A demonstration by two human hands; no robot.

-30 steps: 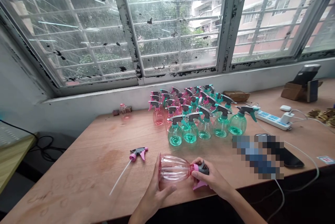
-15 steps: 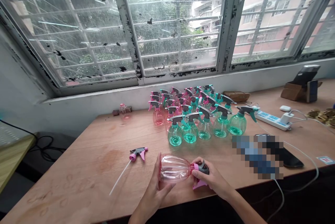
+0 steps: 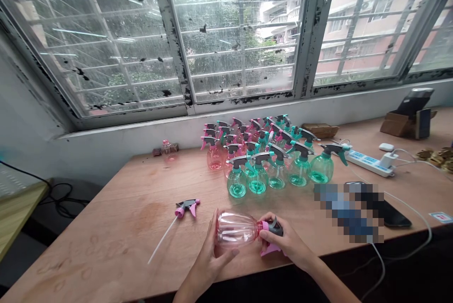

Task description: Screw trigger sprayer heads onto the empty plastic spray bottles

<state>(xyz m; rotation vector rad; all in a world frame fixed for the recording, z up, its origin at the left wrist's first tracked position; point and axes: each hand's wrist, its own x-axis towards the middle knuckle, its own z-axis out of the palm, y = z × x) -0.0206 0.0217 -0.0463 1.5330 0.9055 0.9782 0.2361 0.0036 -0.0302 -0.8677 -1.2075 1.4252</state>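
A clear pink spray bottle (image 3: 236, 229) lies sideways between my hands, just above the front of the table. My left hand (image 3: 211, 255) cups its base, with the thumb along the near side. On the neck end, my right hand (image 3: 283, 241) grips the pink collar and dark grey spray head (image 3: 275, 227); the pink trigger hangs below. To the left rests a loose pink and grey trigger sprayer (image 3: 187, 208) with its white tube pointing toward the front. Several green and pink spray bottles (image 3: 257, 180) stand upright in rows behind my hands.
An uncapped pink bottle (image 3: 170, 152) stands at the back left by the wall. On the right are a white power strip (image 3: 370, 162), cables, a phone (image 3: 392, 213) beside a blurred patch, and a cardboard stand (image 3: 396, 123). The table's front edge runs just below my hands.
Almost nothing differs. My left thumb has shifted slightly along the bottle; the grip of my right hand looks the same.
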